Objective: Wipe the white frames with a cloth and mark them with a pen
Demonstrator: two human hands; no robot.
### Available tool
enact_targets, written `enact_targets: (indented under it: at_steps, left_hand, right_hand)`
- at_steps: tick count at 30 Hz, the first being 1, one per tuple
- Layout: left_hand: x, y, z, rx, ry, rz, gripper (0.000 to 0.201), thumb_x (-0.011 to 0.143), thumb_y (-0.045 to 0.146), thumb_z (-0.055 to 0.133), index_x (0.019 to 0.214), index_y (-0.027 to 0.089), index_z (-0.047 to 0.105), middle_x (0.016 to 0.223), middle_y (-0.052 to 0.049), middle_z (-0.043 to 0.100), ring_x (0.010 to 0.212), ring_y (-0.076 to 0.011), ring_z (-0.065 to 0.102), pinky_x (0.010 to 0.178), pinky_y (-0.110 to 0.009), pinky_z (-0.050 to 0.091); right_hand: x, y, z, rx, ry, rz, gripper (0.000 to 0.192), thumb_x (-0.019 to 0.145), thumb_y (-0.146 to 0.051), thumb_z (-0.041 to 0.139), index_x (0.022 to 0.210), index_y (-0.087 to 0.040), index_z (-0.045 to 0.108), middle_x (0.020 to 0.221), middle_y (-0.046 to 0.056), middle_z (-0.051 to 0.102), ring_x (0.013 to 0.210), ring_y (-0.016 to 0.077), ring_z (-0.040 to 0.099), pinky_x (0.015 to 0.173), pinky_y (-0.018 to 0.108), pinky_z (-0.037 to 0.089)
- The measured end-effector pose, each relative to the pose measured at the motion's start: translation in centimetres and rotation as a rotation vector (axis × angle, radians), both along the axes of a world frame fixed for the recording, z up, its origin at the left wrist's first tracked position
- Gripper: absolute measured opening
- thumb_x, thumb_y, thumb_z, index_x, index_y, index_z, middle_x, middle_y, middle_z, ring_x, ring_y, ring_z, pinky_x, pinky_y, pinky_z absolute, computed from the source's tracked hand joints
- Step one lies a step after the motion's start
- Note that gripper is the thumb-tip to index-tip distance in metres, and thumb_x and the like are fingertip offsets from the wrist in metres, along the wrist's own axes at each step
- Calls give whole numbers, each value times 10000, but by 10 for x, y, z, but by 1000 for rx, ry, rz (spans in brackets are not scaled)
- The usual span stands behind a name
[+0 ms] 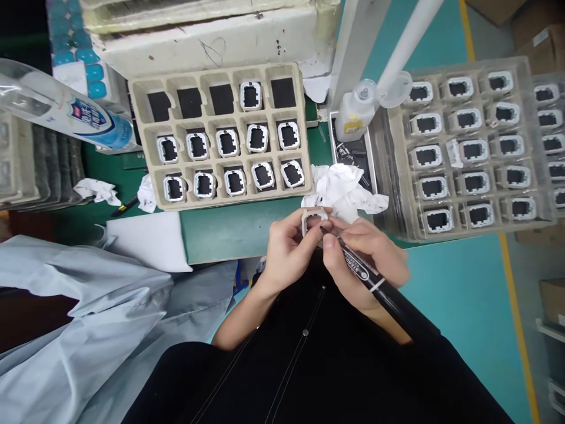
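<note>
My left hand [289,250] pinches a small white rectangular frame [304,222] with rounded corners, close in front of my body. In my right hand [371,253] lies a black marker pen [356,264], its tip at the frame's lower edge; whether the tip touches cannot be made out. Fingers cover much of the frame. Just beyond my hands, a beige tray [229,203] holds similar frames in most of its compartments, with a single frame [251,95] in the back row. Crumpled white tissues [339,185] lie between the tray and my right hand.
At right stand stacked trays [408,227] of frames under clear plastic. A squeeze bottle [353,115] is beside a metal post [353,41]. On the left are a large plastic bottle [75,112], a white cloth [148,238] and another person's light-blue sleeve [88,282].
</note>
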State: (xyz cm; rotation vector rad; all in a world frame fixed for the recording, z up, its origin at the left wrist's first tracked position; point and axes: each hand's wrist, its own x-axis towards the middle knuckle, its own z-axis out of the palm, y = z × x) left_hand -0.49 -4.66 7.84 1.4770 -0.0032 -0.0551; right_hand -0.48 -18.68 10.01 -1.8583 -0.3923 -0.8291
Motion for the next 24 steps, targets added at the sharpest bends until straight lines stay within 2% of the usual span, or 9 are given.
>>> enact_targets:
  at_steps: [6,10,15,20,24]
  left_hand:
    - [-2,-1,-4,16,-3,-16,396,1058,547,768,1241,207,852,996,-80,866,920,-235,804,840,-335,650]
    - [-4,-1,-2,93,-50,24,377,1077,532,744,1225,204,855,851,-47,813,826,-219,770,773,-326,627]
    - [-5,-1,0,150,-91,33,360,1100,492,720,1259,198,854,935,-53,852,750,-182,747,745,-307,618]
    - [-6,0,-3,169,-155,34,318,1112,427,712,1276,192,850,1142,-87,892,831,-180,799,780,-281,627]
    - [-7,0,-6,182,-170,34,305,1121,390,704,1310,194,842,1054,-66,886,844,-176,801,784,-268,619]
  right_hand:
    - [5,6,-2,7,-8,-39,253,888,-109,849,965,-269,669,788,-31,744,667,190,781,614,334,716]
    - [3,4,0,-31,26,-28,253,883,-109,859,966,-263,676,819,-14,764,725,202,804,621,335,705]
    - [-2,-1,6,-72,91,14,264,896,-79,856,994,-252,682,858,0,786,771,201,816,690,349,724]
    - [-4,-1,8,-74,114,11,262,912,-74,840,991,-259,671,852,-2,780,788,205,818,693,348,715]
    - [-4,-2,6,-70,106,27,249,930,-78,821,1031,-259,684,870,8,796,812,214,826,708,358,717]
